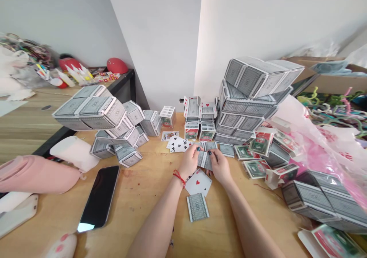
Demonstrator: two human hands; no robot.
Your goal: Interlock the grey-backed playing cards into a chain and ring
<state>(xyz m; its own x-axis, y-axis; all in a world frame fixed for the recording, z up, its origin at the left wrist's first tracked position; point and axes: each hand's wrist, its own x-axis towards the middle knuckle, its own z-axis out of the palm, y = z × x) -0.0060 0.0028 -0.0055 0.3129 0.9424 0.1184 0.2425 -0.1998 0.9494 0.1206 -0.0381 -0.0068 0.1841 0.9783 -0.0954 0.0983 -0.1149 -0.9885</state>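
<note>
At the middle of the table my two hands meet around grey-backed playing cards (204, 160). My left hand (189, 161), with a red string bracelet at the wrist, grips their left side. My right hand (220, 167) pinches the right side. Just below lie face-up cards (198, 183), one showing a red heart, partly under the left wrist. Nearer to me a grey-backed card pile (197, 207) rests face down. Beyond my left hand, face-up club cards (178, 144) are fanned out beside a face card (170, 136).
Tall stacks of card-built blocks stand at right (246, 105) and left (100, 116). Card boxes (259, 143) lie in a heap at right, near a pink plastic bag (318, 139). A black phone (100, 196) and a pink roll (37, 173) occupy the left side.
</note>
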